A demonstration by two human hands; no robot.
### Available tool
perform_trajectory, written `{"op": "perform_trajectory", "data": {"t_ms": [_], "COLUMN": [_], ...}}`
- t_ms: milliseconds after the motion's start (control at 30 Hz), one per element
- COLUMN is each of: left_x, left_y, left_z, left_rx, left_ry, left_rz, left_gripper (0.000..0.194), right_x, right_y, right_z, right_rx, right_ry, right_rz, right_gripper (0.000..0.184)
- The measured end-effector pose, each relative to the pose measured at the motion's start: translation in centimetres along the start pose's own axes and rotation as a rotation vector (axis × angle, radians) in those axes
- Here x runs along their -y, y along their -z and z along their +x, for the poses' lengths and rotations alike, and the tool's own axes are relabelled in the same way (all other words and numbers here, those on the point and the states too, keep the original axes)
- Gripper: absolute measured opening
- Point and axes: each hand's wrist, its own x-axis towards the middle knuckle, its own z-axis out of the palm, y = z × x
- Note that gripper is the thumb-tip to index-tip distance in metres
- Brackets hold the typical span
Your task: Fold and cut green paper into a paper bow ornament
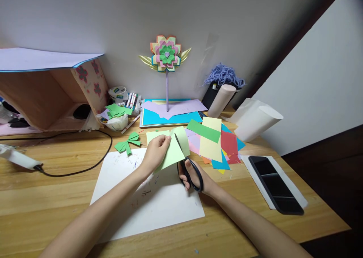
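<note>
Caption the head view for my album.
Hands cutting pale green paper with black scissors beneath a paper flower.

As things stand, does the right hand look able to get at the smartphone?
Probably, once freed: the right hand holds scissors at the light green paper, but nothing covers the smartphone and no object seems to block the way.

Smooth wood table (283,227), seemingly matt paper (172,156).

A dark phone (275,184) lies on a white sheet (288,180), near a white roll (256,124).
</note>
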Motion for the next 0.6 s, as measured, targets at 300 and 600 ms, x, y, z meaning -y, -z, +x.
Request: {"op": "perform_trajectory", "data": {"t_ms": [300, 600], "left_x": [-0.1, -0.1], "left_y": [-0.1, 0.4], "left_z": [0.0, 0.2], "left_rx": [0.023, -0.046], "left_ry": [0.048, 0.020], "left_rz": [-0.116, -0.085], "left_gripper": [0.033, 0.034], "right_x": [0.3, 1.4], "right_y": [0.2, -0.2], "right_z": [-0.1, -0.4], "right_rx": [-0.020, 0.034], "right_ry": [0.005, 0.009], "right_rz": [-0.072, -0.104], "right_gripper": [0.055, 0.056]}}
